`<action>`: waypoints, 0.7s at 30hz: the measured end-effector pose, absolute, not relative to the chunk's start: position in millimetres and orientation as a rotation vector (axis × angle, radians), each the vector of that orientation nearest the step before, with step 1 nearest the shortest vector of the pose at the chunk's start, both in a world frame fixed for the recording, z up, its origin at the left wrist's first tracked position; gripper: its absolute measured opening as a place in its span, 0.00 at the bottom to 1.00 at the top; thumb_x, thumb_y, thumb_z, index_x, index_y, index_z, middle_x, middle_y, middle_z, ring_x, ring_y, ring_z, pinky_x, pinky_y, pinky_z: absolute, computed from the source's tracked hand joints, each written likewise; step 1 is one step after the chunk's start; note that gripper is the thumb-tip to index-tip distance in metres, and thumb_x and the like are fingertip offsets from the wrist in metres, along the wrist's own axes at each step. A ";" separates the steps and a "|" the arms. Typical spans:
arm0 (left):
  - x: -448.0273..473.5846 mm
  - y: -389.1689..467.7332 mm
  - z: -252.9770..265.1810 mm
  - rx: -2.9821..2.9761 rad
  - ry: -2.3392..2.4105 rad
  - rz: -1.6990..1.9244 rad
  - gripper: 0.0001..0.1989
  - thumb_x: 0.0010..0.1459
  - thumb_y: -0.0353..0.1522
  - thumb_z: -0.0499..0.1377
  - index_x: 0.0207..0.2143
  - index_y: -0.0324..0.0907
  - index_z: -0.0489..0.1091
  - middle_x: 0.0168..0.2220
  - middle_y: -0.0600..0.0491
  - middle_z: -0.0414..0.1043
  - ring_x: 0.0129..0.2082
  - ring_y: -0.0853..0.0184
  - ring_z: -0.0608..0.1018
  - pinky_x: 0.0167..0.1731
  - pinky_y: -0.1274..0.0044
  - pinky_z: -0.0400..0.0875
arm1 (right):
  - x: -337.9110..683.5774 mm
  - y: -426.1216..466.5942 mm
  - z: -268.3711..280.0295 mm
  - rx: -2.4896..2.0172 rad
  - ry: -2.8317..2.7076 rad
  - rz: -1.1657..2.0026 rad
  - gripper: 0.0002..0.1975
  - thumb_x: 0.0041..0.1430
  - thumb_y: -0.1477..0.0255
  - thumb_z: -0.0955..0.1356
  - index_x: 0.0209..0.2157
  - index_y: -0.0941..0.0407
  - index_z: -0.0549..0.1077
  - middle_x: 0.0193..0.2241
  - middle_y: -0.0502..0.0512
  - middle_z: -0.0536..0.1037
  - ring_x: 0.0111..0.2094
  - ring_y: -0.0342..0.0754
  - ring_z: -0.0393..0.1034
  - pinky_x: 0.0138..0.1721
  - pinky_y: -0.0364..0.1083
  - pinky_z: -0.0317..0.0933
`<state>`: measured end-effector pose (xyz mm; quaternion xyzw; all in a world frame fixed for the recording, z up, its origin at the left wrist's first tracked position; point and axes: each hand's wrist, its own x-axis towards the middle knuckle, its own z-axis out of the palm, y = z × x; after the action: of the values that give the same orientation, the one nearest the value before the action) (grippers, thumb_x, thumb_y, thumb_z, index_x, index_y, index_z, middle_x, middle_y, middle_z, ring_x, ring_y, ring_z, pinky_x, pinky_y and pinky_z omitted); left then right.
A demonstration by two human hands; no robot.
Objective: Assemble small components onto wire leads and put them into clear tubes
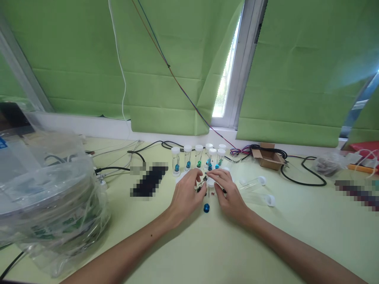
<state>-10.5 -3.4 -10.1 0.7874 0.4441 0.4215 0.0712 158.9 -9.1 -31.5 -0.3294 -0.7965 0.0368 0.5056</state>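
Note:
My left hand curls over a cluster of small parts, its fingers bent and the tips close to a small dark metal piece. What its fingertips pinch is too small to make out. From the other side my right hand reaches in, fingers stretched and thumb apart, fingertips beside the same piece. Between the wrists a shiny blue knob-like part lies on the table, a thin rod pointing away from it. Tiny red bits lie near my right thumb. A white cap is partly hidden behind the fingers.
Several clear tubes with white caps stand behind my hands, holding blue or green parts. Two clear tubes lie right. An open cardboard box and black cables sit farther back. A plastic-wrapped spool fills the left.

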 end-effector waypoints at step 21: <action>-7.2 2.2 -10.0 2.267 1.179 1.123 0.12 0.60 0.37 0.56 0.29 0.40 0.74 0.27 0.53 0.69 0.26 0.69 0.69 0.28 0.76 0.63 | 173.6 -26.6 -28.5 -0.798 -1.970 -0.169 0.23 0.62 0.80 0.61 0.58 0.52 0.60 0.49 0.62 0.69 0.54 0.57 0.61 0.53 0.61 0.59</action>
<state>-7.2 2.2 -10.0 0.7997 0.4160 0.3962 0.1743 173.6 -26.6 -28.5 -0.3278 -0.8086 -0.0693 0.4836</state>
